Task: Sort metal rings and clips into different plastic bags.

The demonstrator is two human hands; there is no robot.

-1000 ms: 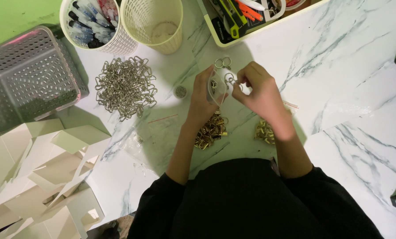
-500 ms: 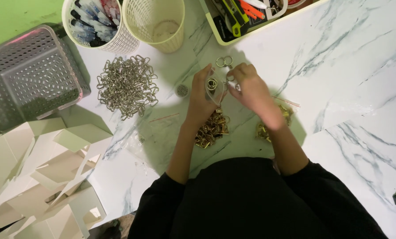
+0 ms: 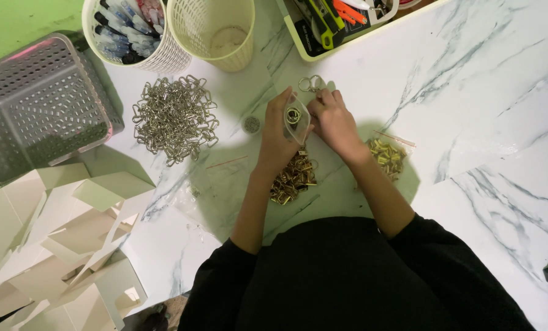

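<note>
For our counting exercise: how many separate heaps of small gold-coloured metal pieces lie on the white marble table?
2. One gold-coloured heap lies under the left wrist; the other lies right of the right forearm. The arms may hide more pieces.

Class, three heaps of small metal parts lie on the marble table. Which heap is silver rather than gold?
The big heap of silver clips, left of the hands beside the grey basket. The two small heaps under the forearms are gold.
</note>
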